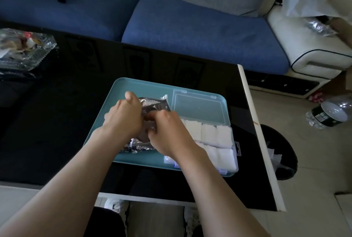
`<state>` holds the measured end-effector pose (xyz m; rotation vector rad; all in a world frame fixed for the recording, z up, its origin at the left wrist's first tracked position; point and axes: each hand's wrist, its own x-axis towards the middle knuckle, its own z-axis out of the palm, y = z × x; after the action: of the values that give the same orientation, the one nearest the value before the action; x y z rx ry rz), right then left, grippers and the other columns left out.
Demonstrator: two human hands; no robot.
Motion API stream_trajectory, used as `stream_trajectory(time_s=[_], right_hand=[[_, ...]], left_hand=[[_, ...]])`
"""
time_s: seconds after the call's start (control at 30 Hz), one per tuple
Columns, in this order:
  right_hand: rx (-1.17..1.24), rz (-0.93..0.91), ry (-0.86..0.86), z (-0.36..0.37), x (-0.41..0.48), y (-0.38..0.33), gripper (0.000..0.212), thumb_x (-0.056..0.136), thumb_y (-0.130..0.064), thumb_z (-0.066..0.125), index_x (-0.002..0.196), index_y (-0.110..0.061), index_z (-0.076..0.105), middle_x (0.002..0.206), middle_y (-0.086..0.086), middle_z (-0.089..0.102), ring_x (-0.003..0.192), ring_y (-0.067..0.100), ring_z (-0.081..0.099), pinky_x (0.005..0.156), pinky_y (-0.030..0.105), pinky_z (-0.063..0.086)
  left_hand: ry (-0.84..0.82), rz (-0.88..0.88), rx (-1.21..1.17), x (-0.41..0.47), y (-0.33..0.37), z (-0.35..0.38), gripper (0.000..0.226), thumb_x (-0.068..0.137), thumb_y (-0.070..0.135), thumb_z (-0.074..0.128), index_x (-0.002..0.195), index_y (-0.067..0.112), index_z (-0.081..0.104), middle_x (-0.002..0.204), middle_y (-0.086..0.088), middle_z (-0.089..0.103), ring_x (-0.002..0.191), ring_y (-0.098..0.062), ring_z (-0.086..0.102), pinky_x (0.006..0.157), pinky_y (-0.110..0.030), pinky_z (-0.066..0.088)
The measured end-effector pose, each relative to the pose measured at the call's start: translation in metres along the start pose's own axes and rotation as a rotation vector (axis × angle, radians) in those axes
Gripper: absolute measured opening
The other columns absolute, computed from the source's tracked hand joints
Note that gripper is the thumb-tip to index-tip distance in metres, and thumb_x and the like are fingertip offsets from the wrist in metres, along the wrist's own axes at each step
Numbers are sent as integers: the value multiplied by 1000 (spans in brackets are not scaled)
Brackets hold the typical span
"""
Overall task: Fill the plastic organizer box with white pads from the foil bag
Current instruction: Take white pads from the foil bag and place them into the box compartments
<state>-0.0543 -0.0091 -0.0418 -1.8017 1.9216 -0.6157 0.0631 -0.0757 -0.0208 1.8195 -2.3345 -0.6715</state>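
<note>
Pads of white sit in slots of the open organizer box, on the right of the teal tray on the black table. Just beside it lies the foil bag. The left hand grips the bag's crinkly top. The right hand curls its fingers at the bag's mouth; what they pinch is hidden.

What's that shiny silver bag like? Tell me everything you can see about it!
The foil bag is silvery, crinkled and shiny, like thin metal foil. It lies on the teal tray, just left of the clear plastic box. Both hands cover its middle, so only its far end and near edge show. The left hand grips its left side; the right hand pinches its middle.
</note>
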Motion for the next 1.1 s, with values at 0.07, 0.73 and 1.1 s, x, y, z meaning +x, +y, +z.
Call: stream_trajectory(time_s=[0.07, 0.73, 1.1], right_hand=[[1, 37, 12, 5, 3, 2, 21, 82, -5, 67, 100, -14, 75, 88, 6, 74, 83, 26, 68, 63, 31, 48], [158, 10, -25, -22, 4, 12, 52, 79, -25, 89, 127, -22, 69, 102, -15, 63, 87, 2, 57, 72, 11, 43], [415, 255, 151, -30, 7, 19, 32, 96, -54, 69, 103, -25, 81, 89, -9, 76, 82, -1, 69, 71, 20, 56]], left_hand=[[0, 20, -28, 2, -3, 0, 17, 95, 1, 52, 103, 3, 37, 109, -23, 50, 103, -48, 59, 84, -48, 47], [-36, -107, -420, 11, -4, -8, 25, 94, 6, 45, 118, 10, 47, 102, -14, 54, 81, -30, 57, 58, -34, 43], [-66, -283, -827, 4, 12, -24, 33, 77, 31, 58, 107, 17, 60, 112, -16, 68, 105, -39, 68, 95, -60, 58]])
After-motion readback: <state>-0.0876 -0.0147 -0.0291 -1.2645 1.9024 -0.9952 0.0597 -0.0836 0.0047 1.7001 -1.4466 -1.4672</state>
